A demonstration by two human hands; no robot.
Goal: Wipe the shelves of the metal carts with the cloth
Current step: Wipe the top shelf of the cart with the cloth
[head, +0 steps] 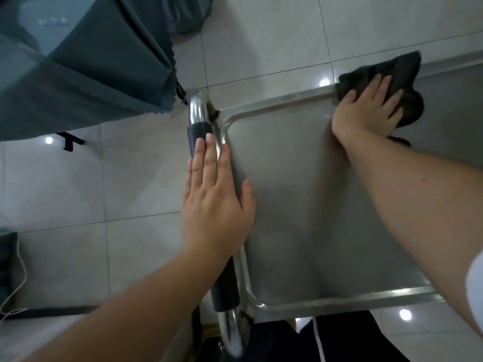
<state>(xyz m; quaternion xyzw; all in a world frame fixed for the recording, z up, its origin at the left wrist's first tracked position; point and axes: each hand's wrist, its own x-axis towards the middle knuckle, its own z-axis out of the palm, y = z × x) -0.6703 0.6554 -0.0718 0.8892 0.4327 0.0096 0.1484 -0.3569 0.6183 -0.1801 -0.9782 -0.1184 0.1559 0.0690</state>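
I look straight down on the top shelf of the stainless-steel cart (300,205), a flat metal tray with a raised rim and rounded corners. My right hand (368,108) lies flat, fingers straight and spread, on the dark, crumpled cloth (407,71), pressing it against the shelf's far rim at about one o'clock; part of the cloth hangs out past the rim beyond my fingertips, and a small fold shows under my wrist. My left hand (217,194) is open too, palm down with the fingers straight and close together, resting on the black foam grip (224,286) of the cart's chrome tube handle (197,108), which runs along the shelf's edge at nine o'clock; my thumb lies over the rim onto the shelf. The bare chrome of the handle curves down at both ends of the grip. Under the cart is a pale tiled floor (125,178) with small bright reflections of lamps. At ten to eleven o'clock a teal fabric cover (91,74) with a scalloped hem hangs over a piece of furniture. A thin white cord (18,278) trails on the floor at eight o'clock.
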